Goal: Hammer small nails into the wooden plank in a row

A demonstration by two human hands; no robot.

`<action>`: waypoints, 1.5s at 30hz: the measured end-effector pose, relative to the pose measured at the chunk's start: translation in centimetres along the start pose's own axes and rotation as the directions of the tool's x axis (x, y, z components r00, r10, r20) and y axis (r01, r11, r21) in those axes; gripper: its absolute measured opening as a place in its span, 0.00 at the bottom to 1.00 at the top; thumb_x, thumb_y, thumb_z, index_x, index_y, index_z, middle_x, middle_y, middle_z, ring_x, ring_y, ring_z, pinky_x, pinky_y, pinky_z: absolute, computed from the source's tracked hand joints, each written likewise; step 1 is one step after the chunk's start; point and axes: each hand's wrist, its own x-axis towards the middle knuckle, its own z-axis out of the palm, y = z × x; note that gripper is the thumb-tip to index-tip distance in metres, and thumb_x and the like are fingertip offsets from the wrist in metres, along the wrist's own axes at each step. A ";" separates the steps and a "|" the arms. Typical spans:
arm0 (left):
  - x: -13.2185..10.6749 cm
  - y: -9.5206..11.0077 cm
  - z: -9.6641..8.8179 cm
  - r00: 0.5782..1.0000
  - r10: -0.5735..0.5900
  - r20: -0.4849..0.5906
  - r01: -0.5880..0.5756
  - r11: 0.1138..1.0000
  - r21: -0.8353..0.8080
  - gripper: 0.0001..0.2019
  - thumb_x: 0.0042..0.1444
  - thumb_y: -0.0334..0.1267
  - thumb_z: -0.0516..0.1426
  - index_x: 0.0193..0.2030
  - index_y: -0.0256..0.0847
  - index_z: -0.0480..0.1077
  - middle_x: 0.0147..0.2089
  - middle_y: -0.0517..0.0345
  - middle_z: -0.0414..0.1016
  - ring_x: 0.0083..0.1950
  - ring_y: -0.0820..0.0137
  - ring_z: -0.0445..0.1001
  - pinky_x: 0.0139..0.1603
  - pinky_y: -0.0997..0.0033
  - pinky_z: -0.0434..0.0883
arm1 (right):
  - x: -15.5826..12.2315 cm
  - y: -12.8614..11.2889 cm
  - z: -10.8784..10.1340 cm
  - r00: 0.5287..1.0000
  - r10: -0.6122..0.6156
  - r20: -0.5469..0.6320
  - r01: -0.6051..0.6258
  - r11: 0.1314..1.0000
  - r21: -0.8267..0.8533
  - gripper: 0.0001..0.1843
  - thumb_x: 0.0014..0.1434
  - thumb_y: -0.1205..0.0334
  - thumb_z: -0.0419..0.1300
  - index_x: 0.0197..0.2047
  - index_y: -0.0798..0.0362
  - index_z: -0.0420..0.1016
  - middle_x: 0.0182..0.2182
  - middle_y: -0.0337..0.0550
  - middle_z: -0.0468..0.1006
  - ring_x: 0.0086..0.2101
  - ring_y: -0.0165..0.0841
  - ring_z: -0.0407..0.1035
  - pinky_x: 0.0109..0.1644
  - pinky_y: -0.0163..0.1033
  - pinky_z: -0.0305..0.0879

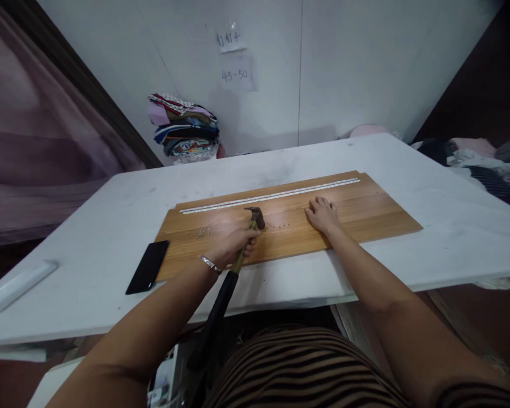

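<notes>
A long wooden board (pixel 365 212) lies on the white table (pixel 429 170). My left hand (pixel 232 246) is closed around the upper handle of a hammer (pixel 255 218), whose dark head sits low over the board's middle. A row of small nails (pixel 278 228) stands in the wood just right of the head. My right hand (pixel 322 214) rests flat on the board with its fingers spread, to the right of that row. A few loose nails (pixel 203 232) lie on the board's left part. A thin light strip (pixel 272 196) runs along the board's far edge.
A black phone (pixel 148 266) lies on the table at the board's left end. A white oblong object (pixel 17 285) rests near the table's left edge. Folded fabrics (pixel 185 130) are stacked against the back wall, and more cloth (pixel 480 158) is piled at the right.
</notes>
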 end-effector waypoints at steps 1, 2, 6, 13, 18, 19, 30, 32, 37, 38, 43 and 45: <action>-0.1 0.0 0.1 1.000 -0.009 -0.003 0.009 1.000 0.003 0.08 0.62 0.35 0.58 0.36 0.42 0.60 0.23 0.70 0.59 0.16 0.82 0.51 0.14 0.84 0.51 | 0.0 0.0 0.0 1.000 0.001 -0.002 -0.001 1.000 0.004 0.19 0.71 0.54 0.47 0.53 0.52 0.75 0.60 0.58 0.73 0.63 0.49 0.60 0.66 0.59 0.51; -0.1 0.0 0.1 1.000 -0.016 -0.005 0.016 1.000 0.008 0.08 0.62 0.35 0.57 0.35 0.41 0.60 0.22 0.69 0.59 0.16 0.82 0.51 0.14 0.84 0.51 | 0.1 0.0 0.1 1.000 0.002 -0.004 -0.002 1.000 0.006 0.19 0.71 0.54 0.47 0.53 0.52 0.75 0.60 0.59 0.73 0.63 0.49 0.60 0.66 0.59 0.51; -0.2 0.0 0.1 1.000 -0.012 -0.010 0.012 1.000 0.015 0.07 0.63 0.35 0.56 0.35 0.41 0.61 0.22 0.69 0.58 0.16 0.82 0.51 0.14 0.84 0.51 | 0.1 0.1 0.2 1.000 0.000 -0.009 0.000 1.000 0.013 0.20 0.71 0.54 0.47 0.52 0.52 0.75 0.60 0.59 0.73 0.62 0.49 0.60 0.66 0.59 0.50; 0.0 0.0 -0.1 1.000 0.004 -0.001 -0.004 1.000 0.002 0.07 0.63 0.35 0.56 0.35 0.42 0.60 0.22 0.70 0.58 0.16 0.81 0.52 0.15 0.84 0.50 | 0.1 0.0 0.1 1.000 0.000 -0.005 0.000 1.000 0.009 0.20 0.71 0.54 0.46 0.52 0.52 0.75 0.61 0.59 0.73 0.63 0.49 0.60 0.66 0.59 0.51; 0.1 -0.1 -0.1 1.000 -0.025 -0.019 0.025 1.000 0.011 0.10 0.63 0.36 0.57 0.33 0.42 0.59 0.21 0.69 0.58 0.16 0.82 0.51 0.14 0.83 0.50 | 0.0 -0.1 -0.1 1.000 0.001 -0.002 -0.001 1.000 0.001 0.20 0.71 0.54 0.46 0.52 0.52 0.75 0.59 0.58 0.74 0.62 0.48 0.60 0.65 0.58 0.52; 0.1 -0.1 -0.1 1.000 -0.023 -0.019 0.023 1.000 0.011 0.10 0.63 0.36 0.57 0.33 0.42 0.59 0.21 0.69 0.58 0.16 0.82 0.51 0.14 0.83 0.50 | 0.0 -0.1 -0.2 1.000 0.002 -0.002 -0.002 1.000 0.002 0.20 0.71 0.54 0.46 0.53 0.52 0.75 0.59 0.58 0.74 0.62 0.48 0.60 0.65 0.58 0.52; 0.3 -0.3 -0.4 1.000 0.000 0.008 0.000 1.000 0.004 0.12 0.62 0.37 0.59 0.32 0.42 0.58 0.22 0.70 0.58 0.16 0.82 0.52 0.16 0.83 0.50 | -0.1 -0.1 -0.2 1.000 0.006 0.011 -0.007 1.000 0.014 0.20 0.70 0.53 0.46 0.52 0.52 0.75 0.61 0.58 0.73 0.63 0.47 0.59 0.67 0.59 0.50; 0.3 -0.4 -0.4 1.000 0.002 0.013 -0.002 1.000 0.009 0.12 0.60 0.38 0.60 0.33 0.42 0.59 0.22 0.70 0.58 0.16 0.82 0.52 0.16 0.83 0.50 | -0.1 -0.1 -0.2 1.000 0.008 0.012 -0.008 1.000 0.016 0.20 0.71 0.53 0.46 0.52 0.52 0.75 0.61 0.58 0.73 0.64 0.47 0.59 0.67 0.59 0.50; 0.4 -0.4 -0.4 1.000 0.004 0.023 -0.004 1.000 0.011 0.09 0.60 0.37 0.59 0.36 0.42 0.61 0.22 0.70 0.59 0.16 0.81 0.52 0.16 0.82 0.50 | -0.1 -0.1 -0.2 1.000 0.008 0.001 -0.008 1.000 0.026 0.19 0.70 0.53 0.46 0.52 0.51 0.75 0.60 0.57 0.73 0.63 0.47 0.60 0.66 0.59 0.51; 0.4 -0.4 -0.5 1.000 0.007 0.026 -0.007 1.000 0.007 0.08 0.60 0.36 0.59 0.36 0.42 0.61 0.22 0.70 0.59 0.16 0.81 0.52 0.16 0.82 0.50 | -0.1 -0.2 -0.2 1.000 0.007 0.001 -0.007 1.000 0.026 0.19 0.70 0.54 0.46 0.52 0.50 0.75 0.60 0.57 0.74 0.63 0.47 0.60 0.66 0.59 0.51; 0.6 -0.4 -0.6 1.000 0.002 0.017 -0.002 1.000 0.011 0.12 0.62 0.38 0.58 0.31 0.42 0.58 0.21 0.69 0.58 0.17 0.81 0.53 0.16 0.82 0.50 | -0.1 -0.3 -0.4 1.000 0.005 0.014 -0.005 1.000 0.024 0.19 0.70 0.54 0.46 0.52 0.51 0.75 0.60 0.58 0.73 0.63 0.47 0.59 0.66 0.58 0.51; 0.6 -0.5 -0.6 1.000 -0.006 0.018 0.006 1.000 0.020 0.13 0.62 0.38 0.59 0.31 0.42 0.57 0.21 0.69 0.58 0.17 0.81 0.53 0.16 0.82 0.51 | -0.1 -0.3 -0.4 1.000 0.007 0.021 -0.007 1.000 0.016 0.19 0.71 0.54 0.46 0.52 0.52 0.74 0.60 0.58 0.73 0.63 0.47 0.60 0.66 0.58 0.51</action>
